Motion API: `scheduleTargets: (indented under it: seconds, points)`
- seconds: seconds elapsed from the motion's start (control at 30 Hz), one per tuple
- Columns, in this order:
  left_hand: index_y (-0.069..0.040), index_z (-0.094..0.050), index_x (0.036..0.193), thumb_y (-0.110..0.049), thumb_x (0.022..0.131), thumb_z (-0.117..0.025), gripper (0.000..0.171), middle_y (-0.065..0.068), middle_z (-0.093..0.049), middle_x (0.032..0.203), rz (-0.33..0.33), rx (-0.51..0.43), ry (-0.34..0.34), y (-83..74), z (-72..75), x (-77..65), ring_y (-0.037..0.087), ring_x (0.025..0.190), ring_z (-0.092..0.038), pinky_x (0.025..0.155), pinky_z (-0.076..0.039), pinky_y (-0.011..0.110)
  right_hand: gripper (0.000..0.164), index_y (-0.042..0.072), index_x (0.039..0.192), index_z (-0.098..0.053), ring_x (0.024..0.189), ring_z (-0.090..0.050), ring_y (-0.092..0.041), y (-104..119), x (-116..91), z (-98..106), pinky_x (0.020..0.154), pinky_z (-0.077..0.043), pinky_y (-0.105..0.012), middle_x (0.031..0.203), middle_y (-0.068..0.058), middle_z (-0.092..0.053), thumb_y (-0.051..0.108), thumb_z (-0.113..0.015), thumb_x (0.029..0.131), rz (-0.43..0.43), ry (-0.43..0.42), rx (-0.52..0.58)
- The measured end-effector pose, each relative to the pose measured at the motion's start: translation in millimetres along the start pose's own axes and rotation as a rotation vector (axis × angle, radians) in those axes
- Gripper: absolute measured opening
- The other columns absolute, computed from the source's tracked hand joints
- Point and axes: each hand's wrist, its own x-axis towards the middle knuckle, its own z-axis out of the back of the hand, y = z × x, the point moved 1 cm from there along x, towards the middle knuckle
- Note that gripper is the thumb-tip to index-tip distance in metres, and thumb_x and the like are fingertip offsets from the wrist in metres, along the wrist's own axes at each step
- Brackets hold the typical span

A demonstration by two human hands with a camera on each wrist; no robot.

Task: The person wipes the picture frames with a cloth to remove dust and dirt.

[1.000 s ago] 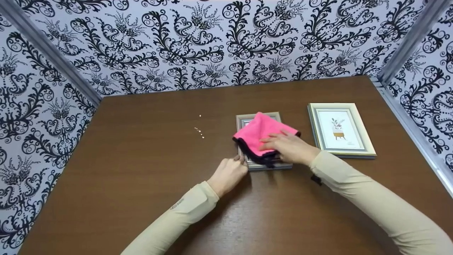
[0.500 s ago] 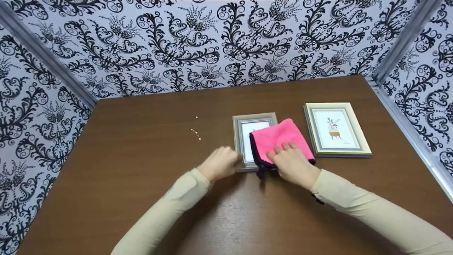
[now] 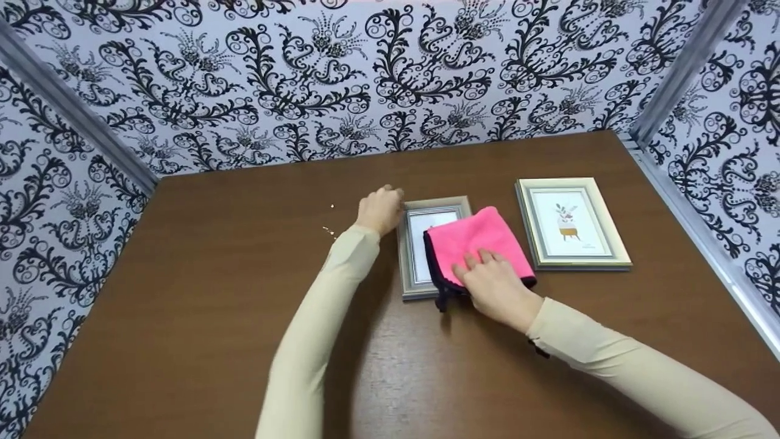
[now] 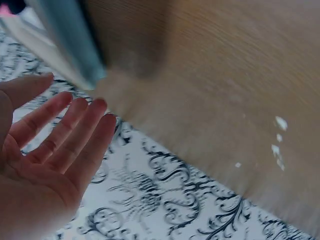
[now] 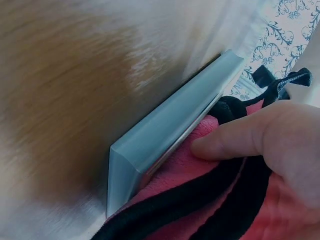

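Observation:
My left hand (image 3: 381, 210) hovers by the far-left corner of a silver-grey picture frame (image 3: 437, 203) lying face up. In the left wrist view the fingers (image 4: 75, 135) are loosely extended and hold nothing, close to the frame's corner (image 4: 95, 80). My right hand (image 3: 496, 289) holds a folded pink cloth (image 3: 466, 235) with black edging over the frame's right and near part. The right wrist view has the thumb (image 5: 225, 142) pressed into the pink fabric (image 5: 175, 167) beside the frame's side edge (image 5: 165, 125). Much of the frame's picture is hidden beneath the cloth.
A second, cream-coloured picture frame (image 3: 576, 222) with a potted-plant print lies to the right on the brown table (image 3: 231, 292). Small white specks (image 3: 329, 230) are scattered left of the left hand. Patterned walls (image 3: 292, 79) close off the back and sides.
The cloth under my right hand has slid right, uncovering the frame's left part. My left hand has left the near-left corner and moved away from me to the far-left corner.

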Motion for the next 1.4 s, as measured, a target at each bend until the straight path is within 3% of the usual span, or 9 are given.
scheduleTargets:
  seconds: [0.17, 0.4, 0.6, 0.7, 0.83, 0.97, 1.2, 1.33, 1.4]
  points:
    - [-0.005, -0.07, 0.099, -0.01, 0.09, -0.061, 0.014, 0.015, -0.067, 0.105, 0.007, -0.002, 0.024, 3.2, -13.6, 19.5, 0.039, 0.094, -0.065, 0.073, -0.055, 0.051, 0.034, -0.001, 0.106, -0.063, 0.094, -0.058, -0.043, -3, 4, -2, 0.078, -0.052, -0.052, 0.1, -0.021, -0.063, -0.002, -0.069, 0.072, 0.04, -0.029, 0.077]
    - [-0.005, -0.072, 0.09, -0.013, 0.088, -0.063, 0.012, 0.018, -0.068, 0.103, 0.004, 0.04, 0.045, 3.1, -18.0, 34.7, 0.04, 0.093, -0.065, 0.072, -0.055, 0.051, 0.057, 0.0, 0.127, -0.06, 0.121, -0.049, -0.045, -12, 18, -6, 0.101, -0.039, -0.054, 0.131, -0.023, -0.055, -0.012, -0.063, 0.071, 0.158, 0.082, 0.305]
    - [-0.005, -0.073, 0.097, -0.013, 0.088, -0.065, 0.015, 0.018, -0.068, 0.102, -0.02, 0.106, 0.058, 0.2, -15.8, 37.5, 0.038, 0.092, -0.065, 0.072, -0.055, 0.051, 0.066, 0.004, 0.133, -0.057, 0.134, -0.038, -0.034, -16, 26, -13, 0.11, -0.029, -0.047, 0.14, -0.012, -0.05, -0.019, -0.053, 0.071, 0.309, 0.139, 0.578]
    - [-0.006, -0.074, 0.097, -0.011, 0.089, -0.063, 0.015, 0.017, -0.068, 0.102, -0.038, 0.124, 0.066, -0.9, -15.4, 37.0, 0.037, 0.092, -0.066, 0.072, -0.055, 0.05, 0.064, 0.007, 0.132, -0.058, 0.135, -0.037, -0.031, -19, 27, -12, 0.11, -0.029, -0.045, 0.141, -0.01, -0.05, -0.019, -0.05, 0.074, 0.346, 0.181, 0.633]
    - [-0.011, -0.074, 0.096, -0.009, 0.089, -0.059, 0.016, 0.013, -0.068, 0.104, -0.047, 0.11, 0.095, -0.2, -17.4, 37.7, 0.035, 0.095, -0.065, 0.074, -0.055, 0.05, 0.061, 0.008, 0.13, -0.061, 0.132, -0.042, -0.031, -27, 25, -4, 0.109, -0.031, -0.046, 0.137, -0.01, -0.054, -0.018, -0.052, 0.076, 0.343, 0.238, 0.596]
    - [-0.013, -0.073, 0.098, -0.007, 0.09, -0.058, 0.017, 0.01, -0.068, 0.108, -0.038, 0.074, 0.129, 2.5, -20.0, 38.3, 0.034, 0.1, -0.064, 0.075, -0.054, 0.051, 0.056, 0.007, 0.125, -0.064, 0.124, -0.051, -0.031, -36, 17, 7, 0.105, -0.037, -0.046, 0.127, -0.009, -0.061, -0.017, -0.058, 0.075, 0.309, 0.241, 0.468]
    - [-0.013, -0.071, 0.099, -0.01, 0.09, -0.062, 0.013, 0.011, -0.068, 0.108, -0.037, 0.028, 0.126, 4.6, -21.9, 36.9, 0.036, 0.098, -0.065, 0.075, -0.054, 0.05, 0.039, 0.002, 0.106, -0.067, 0.094, -0.062, -0.032, -30, -9, 24, 0.081, -0.052, -0.046, 0.099, -0.011, -0.068, -0.014, -0.064, 0.071, 0.199, 0.119, 0.165]
    - [-0.012, -0.072, 0.097, -0.009, 0.089, -0.062, 0.013, 0.012, -0.069, 0.105, -0.041, 0.032, 0.098, 4.7, -22.3, 36.5, 0.036, 0.096, -0.065, 0.072, -0.054, 0.05, 0.027, -0.001, 0.093, -0.061, 0.071, -0.058, -0.031, -11, -19, 23, 0.056, -0.051, -0.04, 0.079, -0.013, -0.061, -0.012, -0.063, 0.067, 0.158, 0.027, 0.087]
    - [-0.012, -0.072, 0.095, -0.009, 0.088, -0.063, 0.012, 0.012, -0.069, 0.103, -0.038, 0.036, 0.086, 4.7, -22.7, 37.0, 0.036, 0.094, -0.065, 0.071, -0.054, 0.05, 0.03, -0.002, 0.094, -0.06, 0.067, -0.056, -0.03, -2, -19, 20, 0.051, -0.049, -0.038, 0.076, -0.013, -0.059, -0.01, -0.063, 0.065, 0.166, -0.003, 0.09]
